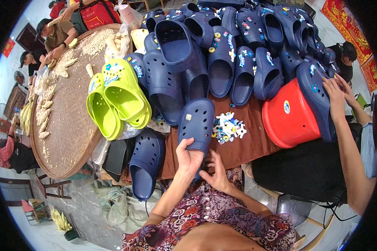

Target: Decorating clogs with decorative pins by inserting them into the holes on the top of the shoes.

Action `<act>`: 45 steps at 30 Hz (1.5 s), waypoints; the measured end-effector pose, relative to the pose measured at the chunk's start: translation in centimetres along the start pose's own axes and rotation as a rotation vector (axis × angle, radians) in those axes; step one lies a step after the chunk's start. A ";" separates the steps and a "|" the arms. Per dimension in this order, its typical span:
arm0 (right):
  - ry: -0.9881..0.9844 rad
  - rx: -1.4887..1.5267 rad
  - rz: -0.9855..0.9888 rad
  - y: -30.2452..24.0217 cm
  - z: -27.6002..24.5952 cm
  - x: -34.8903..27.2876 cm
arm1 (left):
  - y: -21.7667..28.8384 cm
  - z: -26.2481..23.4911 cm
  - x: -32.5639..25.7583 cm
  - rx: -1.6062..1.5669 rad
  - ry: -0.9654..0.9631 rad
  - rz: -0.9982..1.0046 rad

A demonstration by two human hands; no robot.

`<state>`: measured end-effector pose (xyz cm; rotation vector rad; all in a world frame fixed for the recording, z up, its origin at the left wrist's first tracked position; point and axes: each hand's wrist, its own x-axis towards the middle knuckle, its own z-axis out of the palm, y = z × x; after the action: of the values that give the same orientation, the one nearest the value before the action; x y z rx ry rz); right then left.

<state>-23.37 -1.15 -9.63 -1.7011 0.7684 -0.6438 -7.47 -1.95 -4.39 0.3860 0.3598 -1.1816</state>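
Observation:
My left hand (189,157) is closed round the open end of a navy clog (195,121), its thumb on top and the other fingers hidden inside or beneath. One pale charm (189,117) sits in a hole of the clog's upper; the other holes show bare. My right hand (217,173) is beside the clog's heel end, its fingers apart and nothing visible in them. A pile of small white, blue and yellow charms (229,127) lies on the brown cloth (255,144), just right of the held clog.
Behind lies a large heap of navy clogs (222,62), many with charms. Lime-green clogs (121,94) and a round woven tray (71,129) with corn are at left. At right, another person's hands (336,94) hold a navy clog (316,96) against a red bucket (289,115).

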 end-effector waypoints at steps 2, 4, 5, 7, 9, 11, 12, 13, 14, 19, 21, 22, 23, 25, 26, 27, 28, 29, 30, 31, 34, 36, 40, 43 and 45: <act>-0.013 0.094 0.026 1.6 1.6 -0.7 | -0.8 1.2 -0.2 -0.008 0.021 -0.022; 0.017 0.023 -0.012 1.6 2.0 -0.8 | -1.6 1.6 0.0 0.045 -0.064 -0.038; 0.063 0.031 0.027 1.2 1.9 -0.5 | -2.0 2.0 0.0 0.045 -0.065 -0.034; 0.160 0.029 -0.009 1.0 1.7 0.5 | -2.7 2.9 -0.3 0.003 -0.068 -0.036; 0.230 0.022 -0.084 1.3 0.8 1.8 | -3.2 1.6 -0.1 0.080 -0.209 -0.065; 0.274 -0.049 -0.120 1.8 -1.1 3.6 | -2.9 1.3 -1.4 0.240 -0.394 -0.077; 0.286 -0.070 -0.113 2.5 -2.3 4.5 | -2.1 2.0 -2.5 0.385 -0.347 -0.094; 0.301 0.033 -0.066 1.8 -3.3 5.3 | -1.3 1.5 -3.1 0.498 -0.358 -0.071; 0.328 0.010 -0.052 2.5 -4.4 6.2 | -0.5 0.8 -3.9 0.613 -0.361 -0.050; 0.473 -0.088 -0.004 -0.1 -10.6 12.1 | 4.9 -2.8 -6.8 1.173 -0.209 0.394; 0.572 -0.110 0.038 -0.7 -13.3 15.1 | 7.2 -4.2 -7.4 1.284 -0.109 0.558; 0.634 -0.106 0.033 1.1 -15.1 17.0 | 8.0 -4.3 -7.9 1.264 -0.040 0.574; 0.619 0.055 0.040 2.1 -16.6 18.8 | 8.9 -4.9 -8.1 1.338 -0.015 0.682; 0.522 0.244 0.038 0.6 -17.5 21.6 | 10.5 -6.2 -8.5 1.500 0.071 0.895; 0.472 0.305 0.052 0.7 -18.4 22.7 | 11.1 -6.6 -8.6 1.584 0.120 1.000; 0.467 0.427 0.090 0.0 -17.9 23.9 | 11.5 -6.6 -9.0 1.628 0.172 1.058; 0.467 0.545 0.129 -0.7 -17.6 24.7 | 11.9 -6.9 -9.5 1.624 0.229 1.035; 0.466 0.542 0.139 -1.1 -17.3 25.0 | 11.8 -6.8 -9.3 1.595 0.244 1.065; 0.492 0.621 0.117 -1.5 -17.0 25.2 | 11.8 -6.6 -9.1 1.566 0.258 1.094; 0.518 0.701 0.092 -1.6 -16.8 25.2 | 12.0 -6.4 -9.2 1.565 0.263 1.087; 0.422 0.805 0.009 0.4 -17.5 24.8 | 13.1 -6.1 -9.5 1.784 0.246 1.164; 0.403 0.777 -0.075 1.7 -17.3 23.5 | 13.8 -6.6 -9.4 1.859 0.262 1.201; 0.408 0.660 -0.228 2.2 -15.6 22.4 | 15.0 -7.1 -9.6 1.970 0.284 1.128; 0.413 0.666 -0.191 1.2 -14.8 23.1 | 15.2 -7.4 -10.1 2.079 0.306 0.950; 0.416 0.655 -0.192 1.1 -15.4 24.1 | 15.1 -7.7 -9.8 2.124 0.291 0.923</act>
<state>-19.66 -29.30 -6.17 -1.0514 0.5846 -1.2540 2.88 14.69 -5.06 2.2404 -0.9572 -0.1192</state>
